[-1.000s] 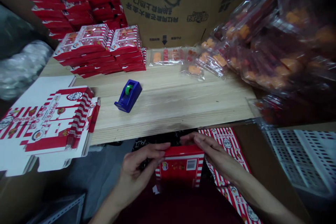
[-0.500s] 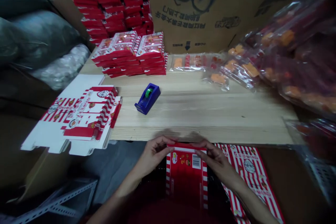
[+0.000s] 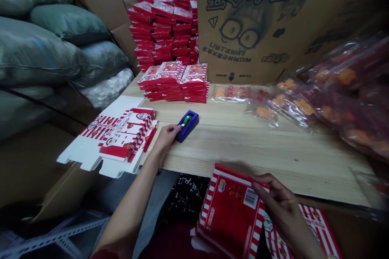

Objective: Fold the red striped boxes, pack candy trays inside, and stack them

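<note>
My right hand [image 3: 278, 202] grips a red and white striped carton [image 3: 231, 214] by its upper right corner, holding it tilted over my lap below the table edge. My left hand [image 3: 165, 137] reaches out to the blue tape dispenser [image 3: 187, 125] on the wooden table [image 3: 258, 149]; its fingers curl against the dispenser's near end, touching it. A green roll sits in the dispenser.
Flat unfolded cartons [image 3: 118, 135] lie at the table's left end. Stacks of filled red boxes [image 3: 174, 81] stand at the back, with a large cardboard box [image 3: 258, 20] behind. Clear snack packs [image 3: 334, 93] pile on the right. Grey sacks [image 3: 45, 48] fill the left.
My left hand let go of the carton and reached forward to the tape dispenser. My right hand now holds the carton alone, tilted. The view has shifted up and left.
</note>
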The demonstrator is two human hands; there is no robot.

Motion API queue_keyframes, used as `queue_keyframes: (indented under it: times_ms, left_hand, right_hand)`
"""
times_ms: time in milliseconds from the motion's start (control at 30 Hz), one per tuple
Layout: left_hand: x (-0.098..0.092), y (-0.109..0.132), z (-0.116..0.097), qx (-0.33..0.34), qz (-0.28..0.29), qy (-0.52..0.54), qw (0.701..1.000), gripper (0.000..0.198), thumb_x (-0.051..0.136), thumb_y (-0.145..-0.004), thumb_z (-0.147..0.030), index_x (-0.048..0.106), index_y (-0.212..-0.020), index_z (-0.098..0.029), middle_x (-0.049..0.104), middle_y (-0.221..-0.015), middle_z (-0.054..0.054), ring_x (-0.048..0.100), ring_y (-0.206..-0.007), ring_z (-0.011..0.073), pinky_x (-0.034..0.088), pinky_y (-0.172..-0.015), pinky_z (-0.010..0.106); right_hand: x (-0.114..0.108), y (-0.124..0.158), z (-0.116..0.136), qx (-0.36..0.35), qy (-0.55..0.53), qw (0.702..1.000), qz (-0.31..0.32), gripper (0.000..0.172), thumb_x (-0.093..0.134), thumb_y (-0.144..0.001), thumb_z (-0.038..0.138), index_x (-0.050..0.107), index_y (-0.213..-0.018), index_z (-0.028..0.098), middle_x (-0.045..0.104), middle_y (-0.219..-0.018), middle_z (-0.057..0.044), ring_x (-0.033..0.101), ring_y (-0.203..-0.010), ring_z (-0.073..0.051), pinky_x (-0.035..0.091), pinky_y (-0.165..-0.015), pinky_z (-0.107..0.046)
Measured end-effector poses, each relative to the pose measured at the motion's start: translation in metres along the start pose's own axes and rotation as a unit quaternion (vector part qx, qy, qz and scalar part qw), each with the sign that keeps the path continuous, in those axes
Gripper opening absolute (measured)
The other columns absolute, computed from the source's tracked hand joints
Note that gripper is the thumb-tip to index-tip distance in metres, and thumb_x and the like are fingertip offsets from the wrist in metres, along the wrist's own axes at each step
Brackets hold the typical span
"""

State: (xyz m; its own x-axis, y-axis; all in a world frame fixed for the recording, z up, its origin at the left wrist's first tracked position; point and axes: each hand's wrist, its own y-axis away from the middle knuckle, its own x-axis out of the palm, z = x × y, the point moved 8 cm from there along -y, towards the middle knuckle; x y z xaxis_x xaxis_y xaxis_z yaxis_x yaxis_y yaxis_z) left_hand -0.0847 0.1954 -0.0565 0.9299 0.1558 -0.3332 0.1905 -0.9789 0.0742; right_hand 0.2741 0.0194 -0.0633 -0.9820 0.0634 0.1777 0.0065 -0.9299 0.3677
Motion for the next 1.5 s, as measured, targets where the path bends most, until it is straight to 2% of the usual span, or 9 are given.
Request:
queue_keyframes:
  times_ms: [100,267,533,667,767,900,1067,1267,1500]
  left_hand:
    - [-0.001,-0.005,-0.006,-0.01,0.011,0.042,0.999,0.033,0.075,-0.073,-0.048,0.071,-0.067,-0.016,0.075,-0.079,0.009,0.066,-0.08,0.0224,0.049,-0.069,0.03]
    - [-0.011,-0.005,-0.012,-0.025,0.002,0.099,0.995,0.034,0.085,-0.063,-0.046,0.075,-0.071,-0.015,0.08,-0.099,0.013,0.069,-0.086,0.0248,0.053,-0.073,0.033]
    - [-0.022,0.025,0.026,-0.025,-0.036,0.14,0.989,0.042,0.079,-0.068,-0.054,0.071,-0.072,-0.013,0.075,-0.12,0.018,0.072,-0.095,0.0241,0.057,-0.087,0.036]
    - [-0.032,0.033,0.033,-0.005,-0.09,0.091,0.992,0.032,0.078,-0.072,-0.045,0.071,-0.068,-0.014,0.077,-0.113,0.016,0.069,-0.099,0.0253,0.054,-0.09,0.035]
    - [-0.036,0.048,0.011,0.015,-0.129,0.064,0.99,0.026,0.077,-0.076,-0.039,0.075,-0.075,-0.013,0.077,-0.091,0.01,0.068,-0.089,0.0233,0.053,-0.087,0.035]
    - [-0.01,0.096,-0.061,0.061,-0.092,0.099,0.989,0.026,0.072,-0.088,-0.038,0.08,-0.102,-0.017,0.075,-0.083,0.003,0.066,-0.072,0.0159,0.055,-0.078,0.03]
    - [0.054,0.165,-0.144,0.074,0.043,0.229,0.97,0.02,0.072,-0.092,-0.031,0.082,-0.107,-0.023,0.073,-0.078,0.001,0.064,-0.067,0.0114,0.056,-0.071,0.025]
    - [0.088,0.172,-0.142,-0.005,0.093,0.338,0.937,0.094,0.078,-0.087,-0.028,0.024,-0.164,-0.024,0.075,-0.074,-0.001,0.065,-0.06,0.0116,0.055,-0.064,0.023]
    - [0.098,0.157,-0.115,-0.058,0.123,0.294,0.946,0.1,0.08,-0.084,-0.04,0.02,-0.162,-0.018,0.074,-0.072,0.001,0.066,-0.055,0.0152,0.055,-0.059,0.027]
  right_hand:
    - [0.001,0.0,0.007,-0.012,0.022,1.0,-0.011,0.03,0.084,-0.078,0.052,0.072,-0.095,0.031,0.067,-0.055,0.003,0.065,-0.049,-0.023,0.054,-0.052,-0.035]
    - [0.004,-0.005,0.021,-0.059,0.052,0.996,-0.04,0.03,0.083,-0.077,0.053,0.074,-0.096,0.032,0.075,-0.067,-0.002,0.07,-0.059,-0.028,0.057,-0.054,-0.038]
    - [0.013,-0.017,0.013,-0.02,-0.001,0.999,-0.03,0.03,0.081,-0.082,0.05,0.07,-0.104,0.031,0.066,-0.052,0.004,0.062,-0.048,-0.021,0.053,-0.052,-0.033]
    - [0.019,-0.016,0.029,-0.065,-0.031,0.995,-0.062,0.028,0.081,-0.084,0.046,0.07,-0.104,0.029,0.08,-0.078,-0.001,0.068,-0.053,-0.02,0.055,-0.054,-0.032]
    - [0.018,-0.005,0.065,-0.203,-0.008,0.97,-0.131,0.019,0.081,-0.085,0.038,0.074,-0.098,0.025,0.082,-0.099,-0.005,0.076,-0.078,-0.022,0.061,-0.068,-0.032]
    - [0.035,0.022,0.106,-0.411,0.078,0.895,-0.153,0.013,0.073,-0.091,0.018,0.076,-0.101,0.027,0.078,-0.115,-0.003,0.072,-0.112,-0.02,0.059,-0.093,-0.034]
    - [0.06,0.032,0.106,-0.475,0.169,0.859,-0.085,0.033,0.062,-0.096,0.006,0.072,-0.118,0.03,0.072,-0.13,-0.003,0.068,-0.12,-0.02,0.057,-0.1,-0.039]
    - [0.068,0.039,0.104,-0.512,0.219,0.828,-0.056,0.041,0.062,-0.095,0.003,0.069,-0.124,0.031,0.071,-0.133,-0.004,0.068,-0.122,-0.023,0.06,-0.098,-0.043]
    - [0.068,0.036,0.102,-0.498,0.217,0.838,-0.043,0.041,0.058,-0.096,0.002,0.068,-0.122,0.032,0.069,-0.136,-0.004,0.067,-0.124,-0.023,0.061,-0.097,-0.043]
